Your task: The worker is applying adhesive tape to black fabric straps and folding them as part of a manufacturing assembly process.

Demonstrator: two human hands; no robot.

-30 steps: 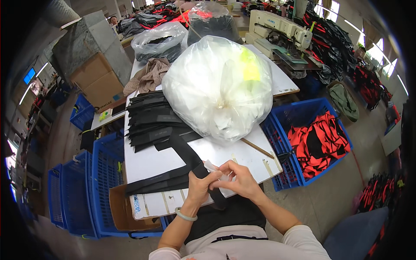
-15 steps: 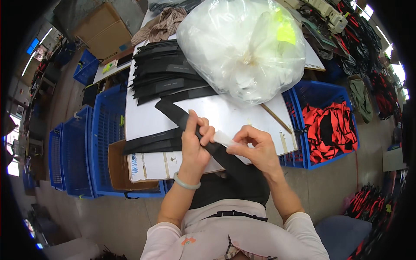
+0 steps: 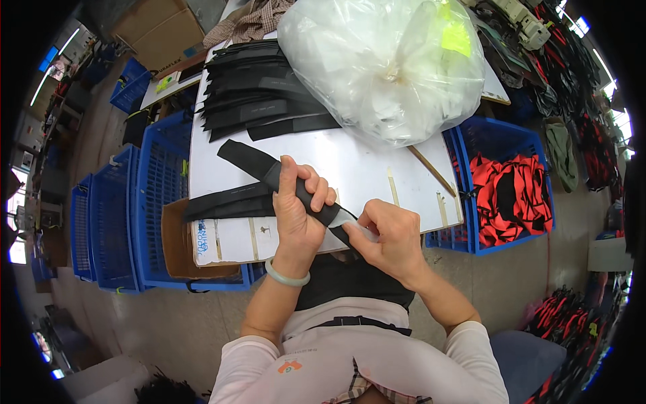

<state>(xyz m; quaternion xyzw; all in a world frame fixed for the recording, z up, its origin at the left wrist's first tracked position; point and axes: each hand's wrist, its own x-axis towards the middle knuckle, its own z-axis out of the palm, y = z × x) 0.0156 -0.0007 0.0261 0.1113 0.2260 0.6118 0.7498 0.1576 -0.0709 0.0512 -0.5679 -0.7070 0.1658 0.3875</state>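
A long black fabric strip [image 3: 250,161] runs slantwise across my grip, its far end sticking out over the table. My left hand [image 3: 299,212] is closed around the strip's middle, with the index finger and thumb lying along it. A thin whitish piece of film or paper [image 3: 342,218] lies against the strip, just right of the left fingers. My right hand [image 3: 391,241] pinches this whitish piece at the strip's edge; its fingertips partly hide it. Below, the strip passes behind my right hand. More black strips [image 3: 232,202] lie on the table, left of my left hand.
The white table [image 3: 343,161] carries a stack of black strips [image 3: 269,84] and a big clear bag of white stuff [image 3: 383,67]. A wooden stick [image 3: 432,170] lies at the right. Blue crates [image 3: 158,202] stand left; another [image 3: 515,245] holds red and black pieces [image 3: 511,202].
My right hand has brought the whitish piece down onto the black strip. The strip's far end has shifted left and nearer the table's left side.
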